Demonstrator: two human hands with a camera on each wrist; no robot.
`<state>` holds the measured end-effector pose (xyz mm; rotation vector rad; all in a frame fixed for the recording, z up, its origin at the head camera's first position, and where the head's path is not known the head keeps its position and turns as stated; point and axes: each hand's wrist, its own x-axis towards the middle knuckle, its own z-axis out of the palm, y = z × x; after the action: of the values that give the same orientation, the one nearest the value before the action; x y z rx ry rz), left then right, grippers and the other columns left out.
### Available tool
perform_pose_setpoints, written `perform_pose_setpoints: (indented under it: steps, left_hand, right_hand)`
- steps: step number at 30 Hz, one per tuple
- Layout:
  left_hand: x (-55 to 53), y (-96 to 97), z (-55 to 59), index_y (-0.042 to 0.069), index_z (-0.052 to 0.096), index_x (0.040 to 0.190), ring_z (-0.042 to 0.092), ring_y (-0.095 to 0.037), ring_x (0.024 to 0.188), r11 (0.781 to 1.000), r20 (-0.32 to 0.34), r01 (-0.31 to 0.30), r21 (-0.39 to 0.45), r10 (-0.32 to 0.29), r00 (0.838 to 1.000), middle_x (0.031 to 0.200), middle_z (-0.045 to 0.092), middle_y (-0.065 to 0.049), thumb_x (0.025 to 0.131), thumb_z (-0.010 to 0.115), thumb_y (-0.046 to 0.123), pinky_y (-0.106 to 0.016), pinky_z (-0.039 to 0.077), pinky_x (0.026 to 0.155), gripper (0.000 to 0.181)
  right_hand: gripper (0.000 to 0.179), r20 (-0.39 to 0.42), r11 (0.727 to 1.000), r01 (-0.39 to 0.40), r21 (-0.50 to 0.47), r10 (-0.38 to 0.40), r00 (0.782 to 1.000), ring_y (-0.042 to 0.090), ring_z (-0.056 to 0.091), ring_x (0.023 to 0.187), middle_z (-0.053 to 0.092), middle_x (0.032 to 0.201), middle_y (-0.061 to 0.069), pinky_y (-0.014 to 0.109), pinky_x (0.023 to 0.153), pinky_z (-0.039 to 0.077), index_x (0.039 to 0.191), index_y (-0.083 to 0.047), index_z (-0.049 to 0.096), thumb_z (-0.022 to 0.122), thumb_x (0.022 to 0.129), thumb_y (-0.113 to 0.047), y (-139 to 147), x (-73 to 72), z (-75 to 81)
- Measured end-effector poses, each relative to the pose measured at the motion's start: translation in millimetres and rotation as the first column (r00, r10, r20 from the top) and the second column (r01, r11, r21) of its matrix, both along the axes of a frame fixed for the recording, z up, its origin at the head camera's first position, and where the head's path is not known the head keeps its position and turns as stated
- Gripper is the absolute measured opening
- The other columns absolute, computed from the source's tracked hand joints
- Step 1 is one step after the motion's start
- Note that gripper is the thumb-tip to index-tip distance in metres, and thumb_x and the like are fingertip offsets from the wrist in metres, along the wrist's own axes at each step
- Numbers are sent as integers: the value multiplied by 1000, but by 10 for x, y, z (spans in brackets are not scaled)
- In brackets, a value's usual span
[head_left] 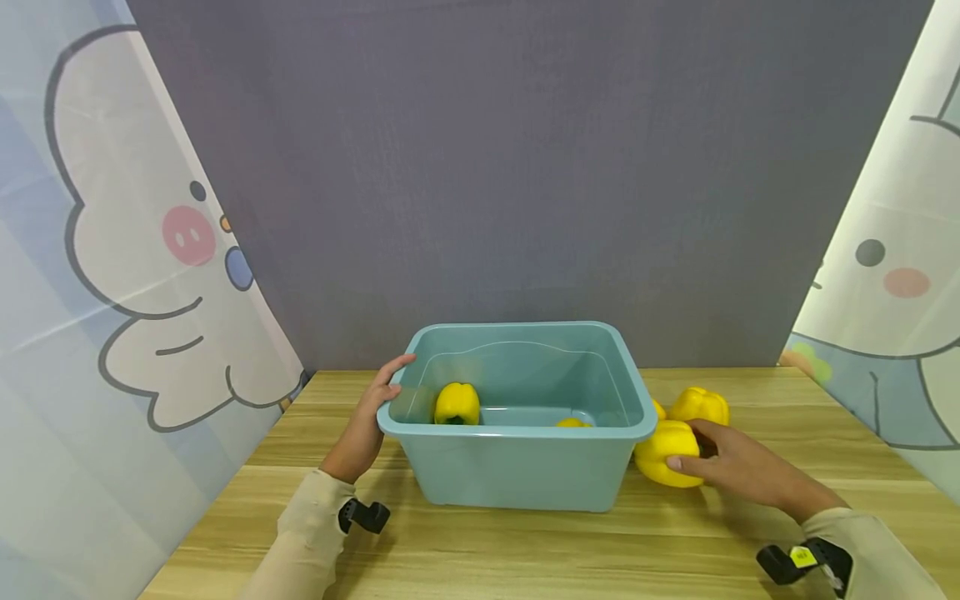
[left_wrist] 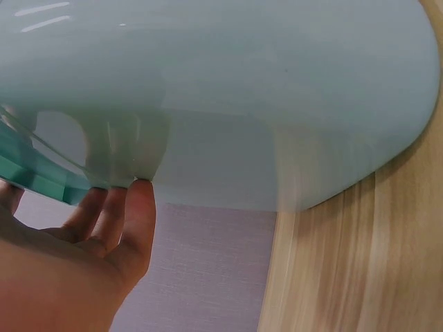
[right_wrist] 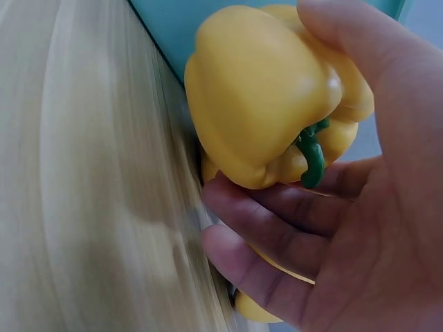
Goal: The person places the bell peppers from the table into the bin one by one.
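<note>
My left hand (head_left: 365, 425) grips the left rim of a blue-green plastic bin (head_left: 517, 471). In the left wrist view, several fingertips (left_wrist: 142, 197) touch the bin's outer wall; the thumb is hidden there. To the right of the bin, my right hand (head_left: 738, 462) holds a yellow bell pepper (head_left: 663, 454), thumb on one side and fingers under the other. Its green stem (right_wrist: 311, 155) faces the palm in the right wrist view. Another yellow bell pepper (head_left: 701, 404) sits just behind the held one. Inside the bin lies a yellow bell pepper (head_left: 457, 402) at the left.
A second yellow piece (head_left: 573, 422) shows low inside the bin, mostly hidden by the front wall. Between bin and peppers, part of another yellow one (head_left: 660, 409) peeks out. The wooden table (head_left: 480, 554) meets a grey backdrop (head_left: 480, 167), with printed curtains (head_left: 142, 275) at both sides.
</note>
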<state>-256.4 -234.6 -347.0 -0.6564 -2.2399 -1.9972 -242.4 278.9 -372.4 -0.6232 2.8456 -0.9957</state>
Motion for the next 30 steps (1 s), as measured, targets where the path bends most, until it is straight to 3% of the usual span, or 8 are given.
perform_pose_setpoints:
  steps: [10, 18, 30]
  left_hand:
    - [-11, -2, -8, 17, 27, 157, 34, -40, 132, 1000, -9, -2, -1, 2, 1000, 160, 19, -10, 103, 34, 29, -50, 35, 99, 56]
    - [-24, -11, -23, 18, 28, 157, 34, -40, 132, 1000, -11, 1, 0, -1, 1000, 161, 19, -10, 103, 35, 31, -49, 35, 99, 56]
    - [-21, -7, -24, 16, 26, 158, 34, -40, 132, 1000, -12, 1, -8, -1, 1000, 161, 18, -9, 103, 35, 31, -49, 35, 99, 58]
  right_hand:
    - [60, -7, 999, 44, 0, -44, 999, 22, 56, 96, 62, 112, 7, 42, 82, 49, 133, 4, 51, 62, 98, -43, -16, 14, 21]
    - [56, -48, 998, 55, -6, -55, 997, 19, 56, 92, 62, 108, 5, 31, 77, 49, 131, 3, 53, 62, 98, -41, -13, 15, 20]
    - [62, -76, 994, 101, -29, -103, 992, 20, 56, 91, 62, 109, 8, 29, 73, 50, 137, 8, 49, 60, 100, -40, -8, 16, 31]
